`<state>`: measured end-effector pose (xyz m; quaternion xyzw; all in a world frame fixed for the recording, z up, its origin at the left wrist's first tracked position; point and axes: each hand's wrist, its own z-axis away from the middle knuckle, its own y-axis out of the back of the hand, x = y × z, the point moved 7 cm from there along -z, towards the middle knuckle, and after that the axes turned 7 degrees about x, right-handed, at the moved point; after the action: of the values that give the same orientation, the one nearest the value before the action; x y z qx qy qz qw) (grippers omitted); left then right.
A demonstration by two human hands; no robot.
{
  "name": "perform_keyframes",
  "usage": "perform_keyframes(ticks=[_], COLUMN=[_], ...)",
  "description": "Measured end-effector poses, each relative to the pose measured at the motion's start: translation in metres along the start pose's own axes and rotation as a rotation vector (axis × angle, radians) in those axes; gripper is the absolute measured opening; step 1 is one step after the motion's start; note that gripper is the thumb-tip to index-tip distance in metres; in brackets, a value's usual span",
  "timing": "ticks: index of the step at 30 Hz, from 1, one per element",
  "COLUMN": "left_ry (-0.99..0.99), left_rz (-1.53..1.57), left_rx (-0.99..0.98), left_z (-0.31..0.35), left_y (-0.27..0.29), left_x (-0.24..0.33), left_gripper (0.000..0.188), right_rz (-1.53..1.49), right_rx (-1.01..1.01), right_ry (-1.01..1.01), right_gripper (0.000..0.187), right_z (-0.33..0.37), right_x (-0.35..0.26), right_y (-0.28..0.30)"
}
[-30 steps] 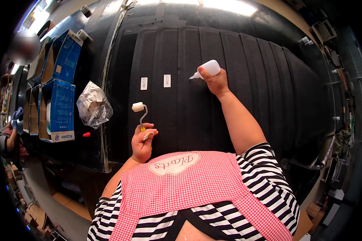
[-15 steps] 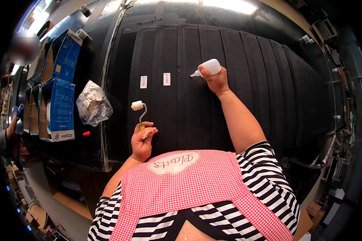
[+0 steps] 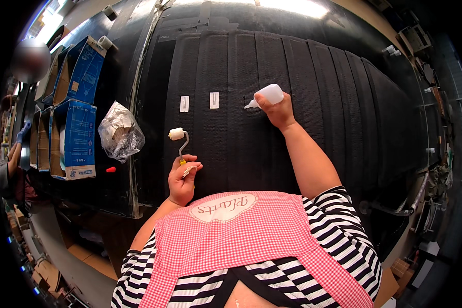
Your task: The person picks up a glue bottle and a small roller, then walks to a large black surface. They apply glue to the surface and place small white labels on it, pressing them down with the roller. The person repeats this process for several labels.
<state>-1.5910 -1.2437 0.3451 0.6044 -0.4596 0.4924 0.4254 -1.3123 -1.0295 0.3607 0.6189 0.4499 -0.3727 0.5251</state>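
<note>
My right hand [image 3: 278, 110] is wrapped round a white squeeze bottle [image 3: 270, 94], tilted so its narrow tip points down and left at the black ribbed sheet [image 3: 236, 149]. A small dark mark shows on the sheet just above the tip. Closer to me, my left hand [image 3: 183, 182] grips a small paint roller [image 3: 184, 141] by its yellow handle, the white roller head upward. Some small pale pieces also sit between those fingers; their kind I cannot make out. Two white rectangular labels [image 3: 214, 100] lie on the sheet left of the bottle.
Open blue cardboard boxes [image 3: 79, 138] stand at the left, beside a clear plastic bag [image 3: 120, 131] with pale contents. A small red cap [image 3: 111, 170] lies near them. Rolls of tape [image 3: 105, 42] rest farther back. Another person's gloved hand [image 3: 23, 131] shows at the far left.
My right hand has moved the bottle slightly toward me and to the right, its tip now lower on the sheet. My left hand with the roller has barely moved.
</note>
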Motion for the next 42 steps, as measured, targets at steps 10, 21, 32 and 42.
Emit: perform_keyframes(ticks=[10, 21, 32, 42], left_ry=[0.004, 0.001, 0.000, -0.001], left_rz=[0.011, 0.004, 0.011, 0.005], left_rx=[-0.010, -0.044, -0.047, -0.045], left_z=[-0.001, 0.001, 0.001, 0.001], left_y=[-0.001, 0.000, 0.000, -0.001], left_x=[0.001, -0.003, -0.002, -0.001], left_gripper=[0.014, 0.019, 0.019, 0.020], right_rz=[-0.091, -0.039, -0.038, -0.099], right_rx=[0.132, 0.161, 0.110, 0.049], right_ry=[-0.062, -0.034, -0.029, -0.093], right_gripper=[0.028, 0.033, 0.028, 0.026], right_z=[-0.009, -0.016, -0.009, 0.006], right_x=[0.005, 0.019, 0.016, 0.006], right_y=[0.018, 0.015, 0.016, 0.015])
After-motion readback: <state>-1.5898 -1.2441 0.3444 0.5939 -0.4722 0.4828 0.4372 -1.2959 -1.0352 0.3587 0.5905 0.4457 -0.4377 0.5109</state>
